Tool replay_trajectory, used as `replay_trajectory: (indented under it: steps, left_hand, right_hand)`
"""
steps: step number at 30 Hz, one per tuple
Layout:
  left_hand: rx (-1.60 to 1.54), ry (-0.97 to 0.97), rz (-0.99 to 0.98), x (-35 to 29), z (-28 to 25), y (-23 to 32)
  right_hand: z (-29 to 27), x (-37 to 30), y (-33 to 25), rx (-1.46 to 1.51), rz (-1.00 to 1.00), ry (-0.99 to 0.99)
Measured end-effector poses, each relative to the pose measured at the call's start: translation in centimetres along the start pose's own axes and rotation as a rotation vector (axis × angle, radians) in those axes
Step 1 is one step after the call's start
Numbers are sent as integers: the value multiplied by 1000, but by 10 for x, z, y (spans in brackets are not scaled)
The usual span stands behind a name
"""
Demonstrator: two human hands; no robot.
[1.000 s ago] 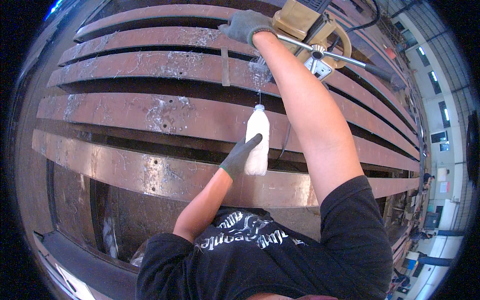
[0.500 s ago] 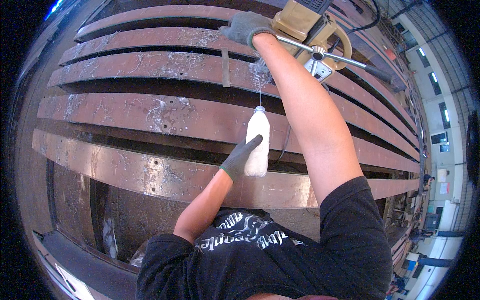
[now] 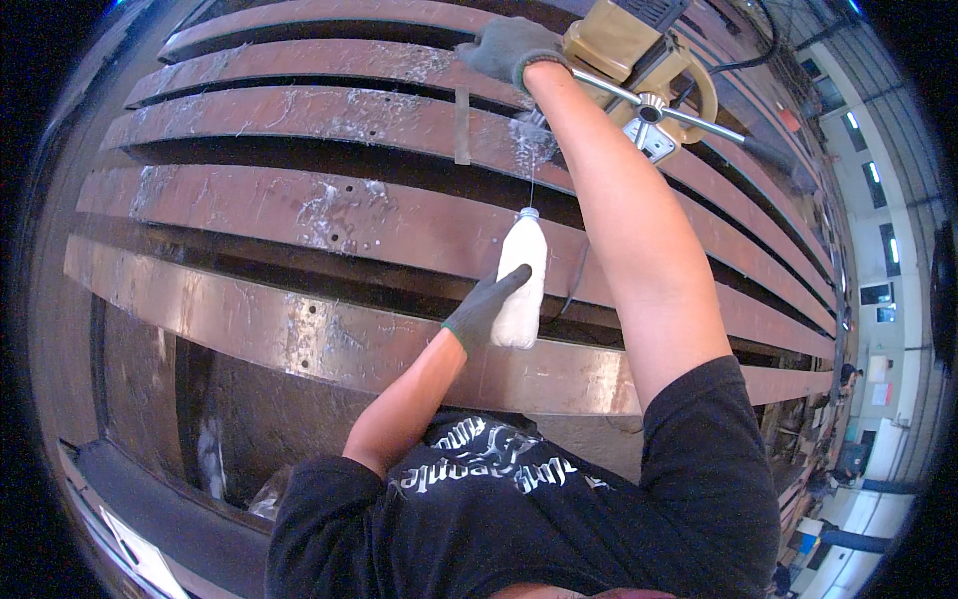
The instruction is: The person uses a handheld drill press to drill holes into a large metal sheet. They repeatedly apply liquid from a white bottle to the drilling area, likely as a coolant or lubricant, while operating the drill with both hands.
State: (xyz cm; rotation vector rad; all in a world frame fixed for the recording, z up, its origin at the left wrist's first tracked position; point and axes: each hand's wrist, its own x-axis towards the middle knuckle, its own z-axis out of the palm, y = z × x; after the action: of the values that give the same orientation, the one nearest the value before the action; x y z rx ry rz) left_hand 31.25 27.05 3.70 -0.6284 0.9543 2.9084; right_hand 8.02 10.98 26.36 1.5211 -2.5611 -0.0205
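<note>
Your white squeeze bottle (image 3: pixel 522 283) stands nozzle-up over the rusty steel beams (image 3: pixel 329 215), sending a thin white stream up toward the drill bit. Your left hand (image 3: pixel 484 307), in a dark glove, is wrapped around the bottle's side, gripping it. Farther out along the beams, your right hand (image 3: pixel 511 47), in a grey glove, is closed on the yellow magnetic drill (image 3: pixel 639 62), well apart from the bottle. White splashes mark the beam under the drill, and its silver feed handle (image 3: pixel 664 108) juts out to the right
</note>
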Motion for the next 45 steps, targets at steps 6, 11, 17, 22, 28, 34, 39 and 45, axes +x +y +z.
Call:
replay_trajectory:
  steps: [6,11,17,22,28,34,39,45]
  left_hand:
    - [-18,11,-40,0,-2,-1]
    - [-23,31,-69,2,-4,-4]
    - [-20,-8,-77,5,-6,-5]
    - [175,33,45,-6,-2,4]
    - [563,68,403,2,-16,-4]
    - [858,168,443,-38,-7,2]
    - [1007,122,526,-37,-16,-15]
    - [987,92,532,-39,-18,-14]
  right_hand:
    - [-3,-2,-4,34,26,-26]
    - [3,4,0,25,14,-19]
    - [3,4,2,-23,-23,-11]
    - [2,2,-3,12,-7,-17]
    - [6,7,3,-54,-77,-5]
    - [12,10,5,-45,-62,-11]
    - [16,13,7,-20,-76,-22]
    - [24,19,14,-30,-90,-15]
